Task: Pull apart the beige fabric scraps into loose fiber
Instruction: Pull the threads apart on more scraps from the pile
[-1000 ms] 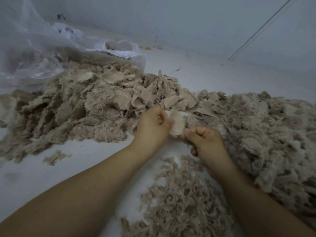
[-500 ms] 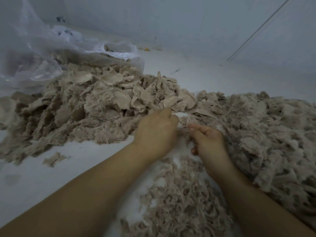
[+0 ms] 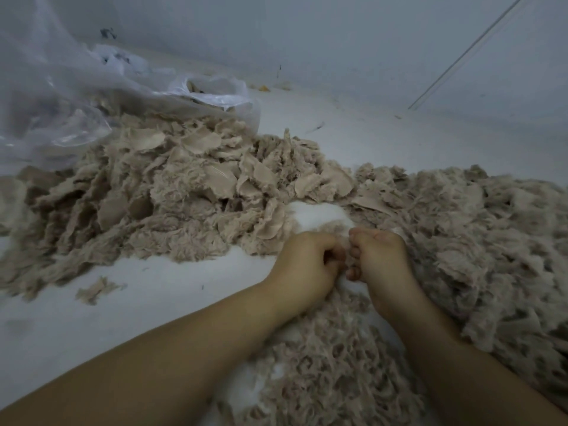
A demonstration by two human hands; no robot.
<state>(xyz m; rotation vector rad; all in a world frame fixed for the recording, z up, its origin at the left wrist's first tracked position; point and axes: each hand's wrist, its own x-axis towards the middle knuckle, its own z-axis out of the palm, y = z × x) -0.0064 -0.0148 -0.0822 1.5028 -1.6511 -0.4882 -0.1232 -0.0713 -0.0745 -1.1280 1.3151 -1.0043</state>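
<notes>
A big heap of beige fabric scraps (image 3: pixel 172 198) lies at the centre left of the white floor. My left hand (image 3: pixel 307 265) and my right hand (image 3: pixel 379 256) sit knuckle to knuckle just in front of it, fingers curled, pinching a small beige scrap (image 3: pixel 345 238) between them; most of the scrap is hidden by the fingers. Below my wrists spreads a pile of loose pulled fiber (image 3: pixel 332 370).
A second wide mound of beige scraps (image 3: pixel 479 229) fills the right side. A clear plastic bag (image 3: pixel 61 96) lies crumpled at the back left. One stray scrap (image 3: pixel 95 290) sits alone at the left, and the grey wall (image 3: pixel 338 41) stands behind.
A flat scrap held up between the fingertips a second ago is now bunched inside both hands. My hands have closed together and dropped slightly toward me.
</notes>
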